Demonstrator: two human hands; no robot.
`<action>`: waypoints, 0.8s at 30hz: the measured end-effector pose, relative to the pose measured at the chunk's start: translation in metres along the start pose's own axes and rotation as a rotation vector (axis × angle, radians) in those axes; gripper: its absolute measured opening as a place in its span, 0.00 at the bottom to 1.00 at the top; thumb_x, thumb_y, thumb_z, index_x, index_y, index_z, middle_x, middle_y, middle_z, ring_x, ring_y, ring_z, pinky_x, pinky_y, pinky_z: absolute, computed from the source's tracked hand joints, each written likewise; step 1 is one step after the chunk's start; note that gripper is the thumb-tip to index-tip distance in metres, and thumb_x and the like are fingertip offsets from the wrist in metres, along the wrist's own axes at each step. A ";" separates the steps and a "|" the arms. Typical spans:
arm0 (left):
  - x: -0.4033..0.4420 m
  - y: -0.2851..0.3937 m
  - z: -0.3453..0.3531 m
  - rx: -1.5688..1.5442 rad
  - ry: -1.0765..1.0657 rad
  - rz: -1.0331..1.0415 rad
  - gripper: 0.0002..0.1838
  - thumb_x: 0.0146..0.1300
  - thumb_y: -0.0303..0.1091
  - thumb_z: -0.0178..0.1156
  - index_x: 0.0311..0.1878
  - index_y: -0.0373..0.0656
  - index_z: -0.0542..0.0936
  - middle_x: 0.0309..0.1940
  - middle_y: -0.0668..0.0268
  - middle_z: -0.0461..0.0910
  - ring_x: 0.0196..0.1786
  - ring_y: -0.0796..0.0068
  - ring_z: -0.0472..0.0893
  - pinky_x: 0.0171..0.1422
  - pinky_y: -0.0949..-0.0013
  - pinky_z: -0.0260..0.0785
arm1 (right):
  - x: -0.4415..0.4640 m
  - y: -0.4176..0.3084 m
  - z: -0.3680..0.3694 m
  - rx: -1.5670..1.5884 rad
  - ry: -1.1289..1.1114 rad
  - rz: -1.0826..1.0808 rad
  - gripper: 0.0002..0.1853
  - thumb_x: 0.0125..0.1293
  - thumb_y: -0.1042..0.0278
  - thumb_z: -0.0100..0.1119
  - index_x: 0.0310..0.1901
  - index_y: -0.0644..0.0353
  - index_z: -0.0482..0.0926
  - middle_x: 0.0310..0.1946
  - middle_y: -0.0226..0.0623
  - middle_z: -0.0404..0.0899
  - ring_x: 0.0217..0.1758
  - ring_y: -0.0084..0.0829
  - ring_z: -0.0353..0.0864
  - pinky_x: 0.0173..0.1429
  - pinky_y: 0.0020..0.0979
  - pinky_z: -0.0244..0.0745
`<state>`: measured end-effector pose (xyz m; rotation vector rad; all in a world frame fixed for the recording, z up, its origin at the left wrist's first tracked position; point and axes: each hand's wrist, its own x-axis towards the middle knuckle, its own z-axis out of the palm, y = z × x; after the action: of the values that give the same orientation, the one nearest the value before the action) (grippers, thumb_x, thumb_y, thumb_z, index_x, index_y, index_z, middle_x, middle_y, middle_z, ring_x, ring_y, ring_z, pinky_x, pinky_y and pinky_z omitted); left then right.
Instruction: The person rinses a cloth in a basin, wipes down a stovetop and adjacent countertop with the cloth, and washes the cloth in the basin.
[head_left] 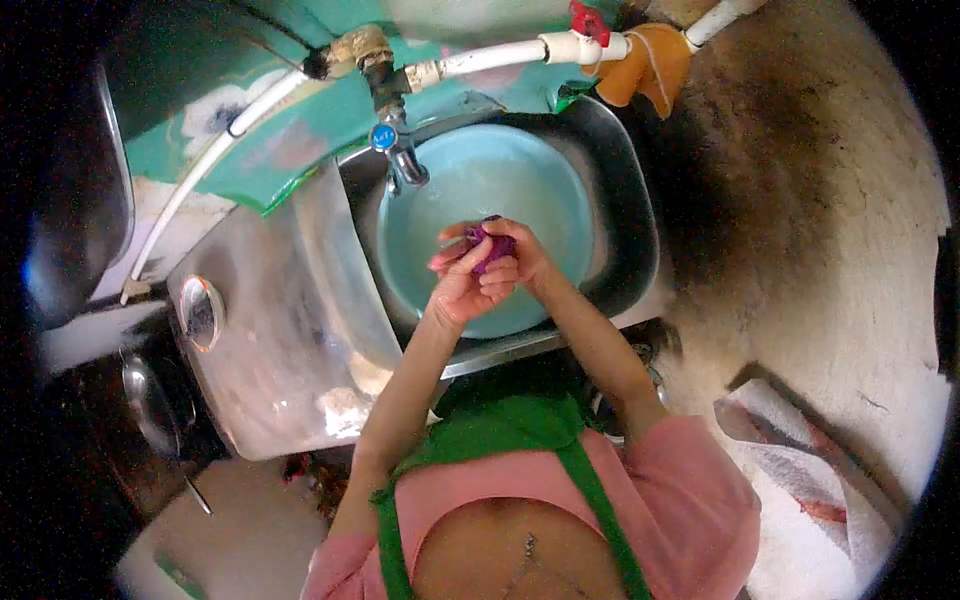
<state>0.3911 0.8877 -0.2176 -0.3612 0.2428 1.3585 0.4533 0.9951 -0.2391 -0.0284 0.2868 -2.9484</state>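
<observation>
Over a light-blue basin (487, 165) of cloudy water, my two hands come together around a small bunched purple scrubber (497, 250). My right hand (523, 252) has its fingers curled round it from the right. From the left, my left hand (466, 288) presses against it with the thumb across, some of its fingers reaching out to the left. Part of the scrubber is hidden by the fingers. The basin sits in a metal sink (632, 190), below a tap (400, 160) at its upper left.
Left of the basin is a metal drainboard (290, 330) bearing a small oval dish (202, 313). White pipes with a red valve handle (590, 22) and an orange cloth (640, 70) run along the wall. A white cloth (800, 480) lies at lower right.
</observation>
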 end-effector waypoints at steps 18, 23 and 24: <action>0.031 0.013 -0.064 1.354 0.782 0.339 0.05 0.47 0.31 0.52 0.27 0.42 0.69 0.17 0.64 0.69 0.20 0.72 0.70 0.19 0.68 0.58 | 0.032 0.014 -0.004 -0.285 0.643 -0.285 0.08 0.54 0.70 0.52 0.20 0.55 0.67 0.12 0.22 0.58 0.14 0.19 0.57 0.26 0.25 0.62; 0.020 0.012 -0.028 1.455 1.099 0.311 0.12 0.52 0.40 0.50 0.34 0.42 0.75 0.30 0.58 0.78 0.38 0.60 0.77 0.38 0.63 0.68 | 0.038 0.016 -0.006 -0.289 0.856 -0.374 0.10 0.56 0.69 0.50 0.18 0.55 0.67 0.13 0.25 0.62 0.15 0.21 0.57 0.20 0.25 0.55; 0.014 0.011 -0.012 1.641 1.135 0.298 0.13 0.53 0.41 0.50 0.35 0.43 0.75 0.32 0.59 0.78 0.39 0.59 0.77 0.40 0.62 0.69 | 0.039 0.017 -0.006 -0.296 0.855 -0.363 0.10 0.56 0.69 0.50 0.18 0.55 0.67 0.13 0.25 0.62 0.15 0.21 0.57 0.20 0.25 0.55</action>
<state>0.3841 0.8978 -0.2352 0.3805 2.2123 0.6909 0.4181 0.9732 -0.2479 1.2707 0.9002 -3.0361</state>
